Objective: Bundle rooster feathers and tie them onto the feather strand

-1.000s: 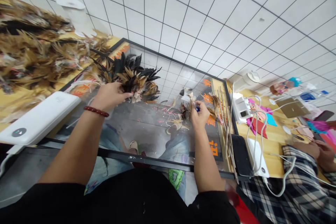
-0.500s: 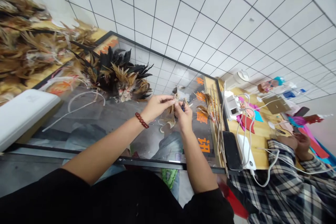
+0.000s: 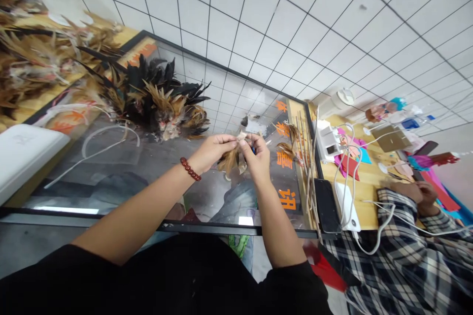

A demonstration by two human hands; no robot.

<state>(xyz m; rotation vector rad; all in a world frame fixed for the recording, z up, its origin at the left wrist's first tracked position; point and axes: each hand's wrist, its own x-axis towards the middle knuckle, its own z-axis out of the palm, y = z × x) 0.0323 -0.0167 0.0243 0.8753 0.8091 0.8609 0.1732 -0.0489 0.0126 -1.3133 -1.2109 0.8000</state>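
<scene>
My left hand (image 3: 217, 149), with a brown bead bracelet (image 3: 190, 169) on the wrist, pinches the pale base of a small bunch of brown feathers (image 3: 229, 159). My right hand (image 3: 257, 152) meets it there, thumb and fingers closed on the same pale end. The feathers hang down between the hands, over the dark glass tabletop (image 3: 207, 182). A blue and black bit of a small tool (image 3: 253, 149) shows among my right fingers; its kind is hidden. Just beyond the hands lie a few feather scraps (image 3: 244, 120).
Left of my hands lies a big pile of black and brown feathers (image 3: 166, 103), with more brown feathers (image 3: 40, 59) farther left. Thin sticks (image 3: 305, 152), loose feathers (image 3: 291, 145), a black phone (image 3: 327, 206) and a white power strip (image 3: 346, 206) lie rightward. A person in plaid sleeves (image 3: 401, 221) works beside me.
The brown feathers now hang farther out to the left below my fingers. The dark tool in my right hand shows less than before. The view has shifted slightly.
</scene>
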